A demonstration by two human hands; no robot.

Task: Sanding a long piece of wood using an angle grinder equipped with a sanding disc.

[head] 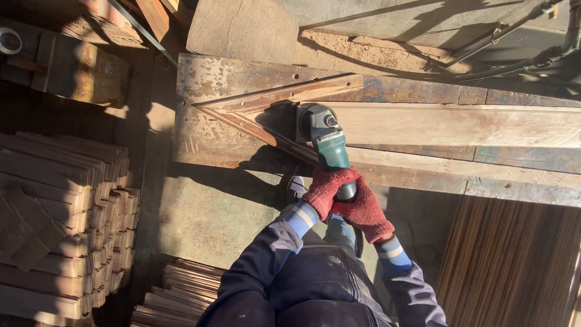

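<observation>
Both hands wear red knitted gloves and grip the rear handle of a green and grey angle grinder (324,136). My left hand (325,189) wraps the handle from the left; my right hand (365,213) holds it from the right and behind. The grinder's head rests on the corner of a mitred wooden frame (275,100) lying on a worn metal-topped workbench (200,130). A pale wooden plank (460,124) lies along the bench to the right of the grinder.
Stacked thin wooden slats (66,224) fill the left side, and more slats (181,293) lie below. A bundle of long strips (508,260) sits at the lower right. Cables and a hose (520,60) run along the upper right. My shoe (295,186) stands on the concrete floor.
</observation>
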